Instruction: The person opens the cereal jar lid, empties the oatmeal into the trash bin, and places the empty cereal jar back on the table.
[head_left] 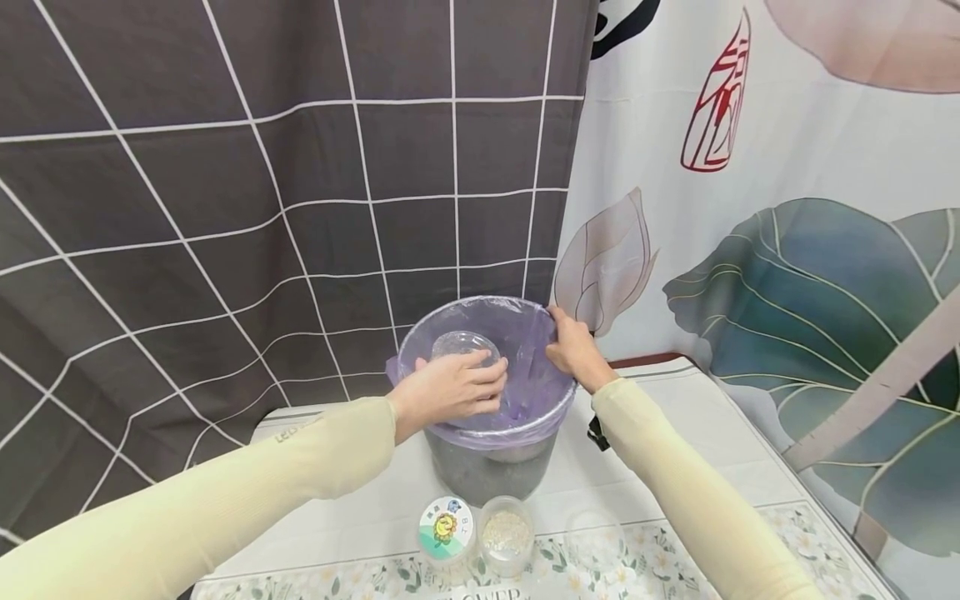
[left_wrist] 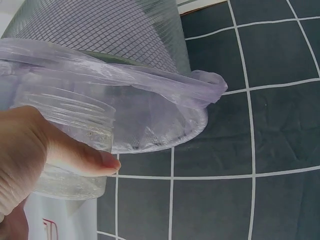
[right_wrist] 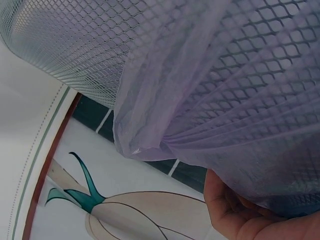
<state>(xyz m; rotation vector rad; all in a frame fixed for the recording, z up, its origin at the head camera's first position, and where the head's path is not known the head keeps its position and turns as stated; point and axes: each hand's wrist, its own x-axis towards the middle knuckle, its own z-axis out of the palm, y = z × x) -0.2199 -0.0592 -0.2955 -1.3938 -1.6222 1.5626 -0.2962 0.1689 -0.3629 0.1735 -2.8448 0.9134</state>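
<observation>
A clear plastic jar (left_wrist: 70,187) with a threaded mouth is gripped in my left hand (head_left: 453,387), thumb along its side in the left wrist view. In the head view the jar is inside the opening of a grey mesh bin (head_left: 491,477), tilted. A thin purple bag (head_left: 536,379) lines the bin and folds over its rim. On the far right of that rim, my right hand (head_left: 576,352) holds the edge with the bag, fingers curled over it. From the right wrist view, the bag gathers into a bunched fold beside that hand (right_wrist: 260,222).
Before the bin stand a jar with a green and white cartoon lid (head_left: 446,529) and a jar of pale grains (head_left: 506,535). A clear round piece (head_left: 594,535) lies to their right. A dark grid-patterned curtain (head_left: 412,233) hangs behind, and a black strap (head_left: 597,435) lies right of the bin.
</observation>
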